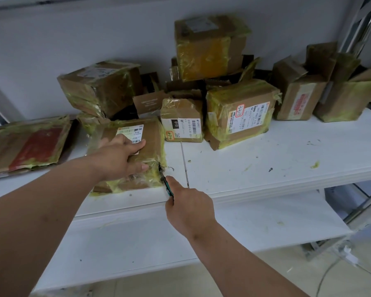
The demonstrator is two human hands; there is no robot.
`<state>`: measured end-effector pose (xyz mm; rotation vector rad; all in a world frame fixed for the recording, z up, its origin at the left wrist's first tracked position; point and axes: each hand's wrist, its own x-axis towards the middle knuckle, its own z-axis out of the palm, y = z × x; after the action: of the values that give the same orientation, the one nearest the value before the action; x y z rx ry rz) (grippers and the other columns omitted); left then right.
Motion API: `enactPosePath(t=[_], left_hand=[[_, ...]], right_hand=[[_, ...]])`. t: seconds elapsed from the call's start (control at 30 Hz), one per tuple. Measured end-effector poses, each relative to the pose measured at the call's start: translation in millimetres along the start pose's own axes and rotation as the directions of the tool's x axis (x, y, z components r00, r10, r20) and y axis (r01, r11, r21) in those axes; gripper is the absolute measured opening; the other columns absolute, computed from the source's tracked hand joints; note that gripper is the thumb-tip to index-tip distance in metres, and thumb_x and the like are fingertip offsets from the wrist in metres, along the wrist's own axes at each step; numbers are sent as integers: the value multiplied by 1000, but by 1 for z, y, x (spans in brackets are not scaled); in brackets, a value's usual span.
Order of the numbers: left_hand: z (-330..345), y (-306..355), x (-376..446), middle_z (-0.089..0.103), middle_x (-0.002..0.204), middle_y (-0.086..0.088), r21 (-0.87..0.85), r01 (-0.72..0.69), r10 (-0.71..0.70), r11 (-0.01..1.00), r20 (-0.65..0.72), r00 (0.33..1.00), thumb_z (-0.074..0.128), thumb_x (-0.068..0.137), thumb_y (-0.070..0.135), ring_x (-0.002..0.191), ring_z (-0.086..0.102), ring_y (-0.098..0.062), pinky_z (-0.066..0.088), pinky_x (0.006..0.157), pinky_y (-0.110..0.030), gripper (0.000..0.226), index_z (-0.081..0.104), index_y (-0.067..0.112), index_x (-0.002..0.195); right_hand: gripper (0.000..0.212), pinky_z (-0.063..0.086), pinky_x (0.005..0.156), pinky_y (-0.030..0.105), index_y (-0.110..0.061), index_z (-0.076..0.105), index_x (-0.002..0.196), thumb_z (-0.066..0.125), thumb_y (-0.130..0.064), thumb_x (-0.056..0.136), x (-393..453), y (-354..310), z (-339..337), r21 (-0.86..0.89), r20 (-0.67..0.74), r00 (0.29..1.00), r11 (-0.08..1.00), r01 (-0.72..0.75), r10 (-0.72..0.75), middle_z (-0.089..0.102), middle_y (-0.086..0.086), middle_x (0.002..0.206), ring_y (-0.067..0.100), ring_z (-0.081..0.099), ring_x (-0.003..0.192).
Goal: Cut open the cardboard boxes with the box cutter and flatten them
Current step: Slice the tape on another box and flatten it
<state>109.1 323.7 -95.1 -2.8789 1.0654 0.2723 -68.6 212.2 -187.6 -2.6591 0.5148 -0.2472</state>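
Taped box (126,155) at shelf (266,159) front edge, pinned flat under open left hand (124,157). Right hand (189,206) gripping box cutter (165,181), blade at box's right corner. Advisable: shallow cut along tape seam, away from fingers. More boxes along rear edge; grey wall behind.

Soft, even indoor light with a cool bluish cast; shadows are faint, pooling only behind the stacked brown tape-wrapped cardboard boxes (210,46). Yellowish tape gives dull glare. Wide-angle distortion bows the white laminate shelf (266,159) and the silver metal upright (364,24) at the edges, where detail smears slightly
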Motion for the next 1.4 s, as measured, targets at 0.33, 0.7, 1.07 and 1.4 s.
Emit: enactPosePath(t=[0.33,0.7,1.07,1.4], left_hand=[[-7,0,-2,28,139,8,-31,21,-19,999,50,999,48,77,79,133,22,-25,25,114,-39,83,21,50,150],[-16,34,-4,37,143,1,-24,132,-133,991,-56,990,52,76,78,131,36,-29,40,99,-39,78,40,40,143],[-31,-37,-40,39,147,8,-48,-12,18,999,131,991,66,77,7,128,43,-17,42,103,-29,80,39,45,142],[4,-70,-43,43,146,14,79,55,-37,995,-221,975,54,91,28,125,42,-20,44,102,-38,58,39,45,144]], right_hand=[[45,44,63,30,-29,47,130,42,-16,87,-3,4,-3,29,156,987,999,-35,30,56,0,78,27,55,74],[53,57,80,41,-37,28,151,36,-24,100,8,28,-15,375,64,965,890,-259,254,68,3,105,28,69,85],[11,39,66,35,-20,33,106,40,-16,97,43,37,-26,181,-6,953,938,-297,303,60,9,102,30,58,83],[41,34,87,38,-26,49,133,41,-15,94,62,49,-26,-195,-87,946,926,-325,313,55,4,119,28,58,108]])
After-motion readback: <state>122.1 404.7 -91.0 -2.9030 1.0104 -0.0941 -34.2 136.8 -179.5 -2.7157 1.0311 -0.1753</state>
